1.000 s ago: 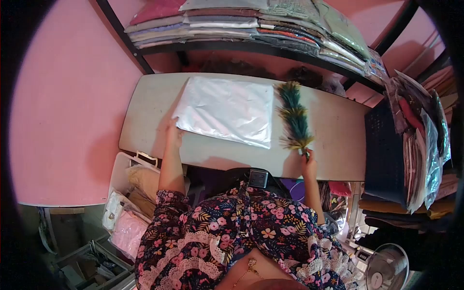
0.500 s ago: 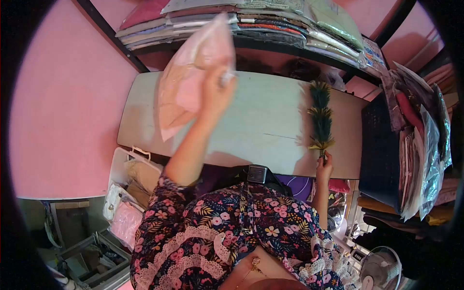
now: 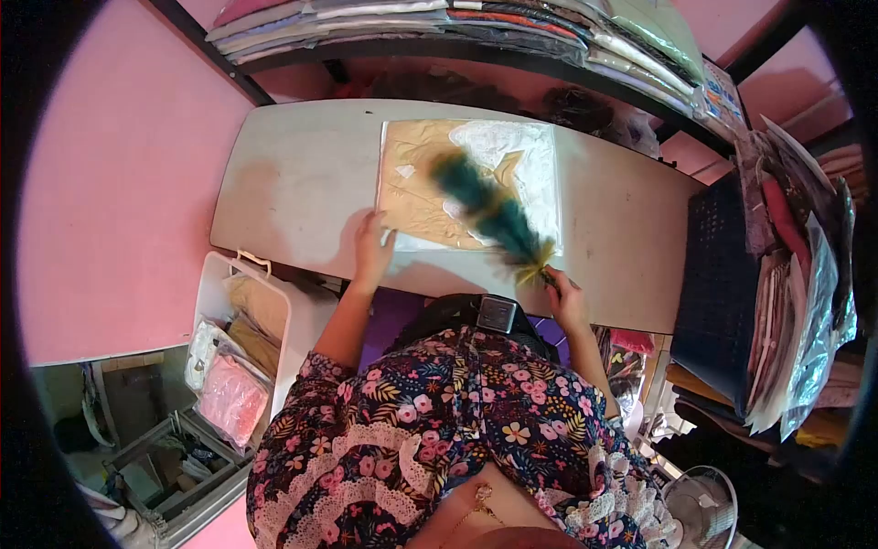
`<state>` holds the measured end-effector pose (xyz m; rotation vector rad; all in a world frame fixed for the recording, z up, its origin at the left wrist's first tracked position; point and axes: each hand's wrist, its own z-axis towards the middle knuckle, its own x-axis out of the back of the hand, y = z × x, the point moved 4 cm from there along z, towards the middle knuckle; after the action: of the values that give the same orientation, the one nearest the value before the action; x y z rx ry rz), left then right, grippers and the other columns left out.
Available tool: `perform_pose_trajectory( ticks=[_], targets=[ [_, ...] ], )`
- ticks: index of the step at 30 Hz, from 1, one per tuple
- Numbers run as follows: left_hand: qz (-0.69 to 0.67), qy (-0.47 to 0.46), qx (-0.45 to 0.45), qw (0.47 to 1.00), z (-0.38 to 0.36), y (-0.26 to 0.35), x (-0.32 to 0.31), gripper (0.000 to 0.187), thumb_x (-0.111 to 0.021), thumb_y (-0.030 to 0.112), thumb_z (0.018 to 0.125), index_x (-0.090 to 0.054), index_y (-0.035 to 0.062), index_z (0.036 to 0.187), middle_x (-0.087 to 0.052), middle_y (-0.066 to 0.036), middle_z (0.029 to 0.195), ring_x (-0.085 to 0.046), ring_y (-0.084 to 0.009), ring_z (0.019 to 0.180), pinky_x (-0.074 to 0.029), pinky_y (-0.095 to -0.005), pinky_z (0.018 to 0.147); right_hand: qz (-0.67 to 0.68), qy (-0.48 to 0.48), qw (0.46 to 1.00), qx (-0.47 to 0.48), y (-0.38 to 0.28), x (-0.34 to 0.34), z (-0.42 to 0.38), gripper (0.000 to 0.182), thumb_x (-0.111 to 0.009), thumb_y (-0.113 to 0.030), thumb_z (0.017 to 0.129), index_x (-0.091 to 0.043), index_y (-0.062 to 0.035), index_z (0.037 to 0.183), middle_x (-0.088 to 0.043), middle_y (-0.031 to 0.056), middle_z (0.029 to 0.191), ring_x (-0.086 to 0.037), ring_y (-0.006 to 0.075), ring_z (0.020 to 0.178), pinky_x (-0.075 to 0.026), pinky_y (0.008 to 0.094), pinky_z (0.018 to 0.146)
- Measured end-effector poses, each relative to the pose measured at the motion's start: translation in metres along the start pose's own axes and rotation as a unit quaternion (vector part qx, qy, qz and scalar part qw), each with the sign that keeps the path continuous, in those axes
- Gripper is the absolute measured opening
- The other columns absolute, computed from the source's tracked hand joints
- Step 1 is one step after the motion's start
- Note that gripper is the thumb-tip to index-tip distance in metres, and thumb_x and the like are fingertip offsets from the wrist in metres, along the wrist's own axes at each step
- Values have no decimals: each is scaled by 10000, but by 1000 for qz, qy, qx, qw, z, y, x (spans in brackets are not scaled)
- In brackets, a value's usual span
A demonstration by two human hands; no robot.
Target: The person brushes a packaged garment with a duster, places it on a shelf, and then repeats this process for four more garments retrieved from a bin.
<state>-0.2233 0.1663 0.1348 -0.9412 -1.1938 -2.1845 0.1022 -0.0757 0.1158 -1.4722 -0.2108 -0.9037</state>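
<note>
A clear plastic packet of folded tan and white cloth [image 3: 425, 201] lies flat on the pale table [image 3: 302, 183]. My left hand [image 3: 372, 252] is at the packet's near left corner, thumb and fingers apart. My right hand [image 3: 569, 297] grips the handle of a dark green feather duster [image 3: 498, 215] with yellowish tufts at its base. The duster slants up and left across the packet, its feathers blurred by motion and hiding part of the cloth.
Bagged folded garments [image 3: 512, 27] fill a shelf beyond the table. A dark blue basket [image 3: 718, 284] with upright packets stands at the right. At the lower left, a white bin [image 3: 291, 320] holds more packets. A fan [image 3: 700, 508] stands lower right.
My left hand held a packet up in the air; now a packet lies on the table and the hand is lower, at its corner. The duster has swung left over the packet.
</note>
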Motion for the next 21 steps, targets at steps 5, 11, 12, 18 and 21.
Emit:
perform_pose_trajectory(
  ticks=[5,11,12,18,21],
  targets=[
    [-51,-25,177,983,-44,-78,-5,364,-660,151,778,-565,7,1100,-650,-154,907,-644,-249,795,-503,-342,722,-43,60,992,-102,4,-3,31,335,-541,-67,827,-545,-101,1160,-633,215,931,-615,398,824,-500,436,708],
    [-168,-97,320,927,-53,-91,-20,213,-641,122,802,-640,5,980,-667,-110,852,-636,-174,714,-508,-294,664,-26,-107,989,102,-28,-15,45,340,-551,-83,817,-557,-138,1152,-635,195,922,-613,387,812,-501,440,704],
    [-209,-81,352,909,-56,-93,-22,150,-598,90,848,-633,15,973,-631,-46,803,-572,-100,624,-438,-227,542,-80,-157,980,90,-34,-18,47,330,-560,-88,808,-569,-135,1135,-633,186,941,-612,377,828,-501,437,711],
    [-250,-44,345,904,-46,-74,-10,147,-569,69,852,-634,9,971,-633,-33,799,-599,-120,650,-464,-243,570,-46,-71,996,16,-38,-38,80,335,-565,-101,813,-559,-126,1148,-633,197,951,-612,378,840,-493,446,712],
    [-45,38,252,966,-35,-66,9,263,-560,4,791,-620,51,1044,-633,-137,926,-626,-258,851,-501,-328,757,2,-189,978,88,-51,-44,73,341,-588,-90,799,-565,-118,1138,-640,186,947,-615,360,859,-489,430,744]
  ],
)
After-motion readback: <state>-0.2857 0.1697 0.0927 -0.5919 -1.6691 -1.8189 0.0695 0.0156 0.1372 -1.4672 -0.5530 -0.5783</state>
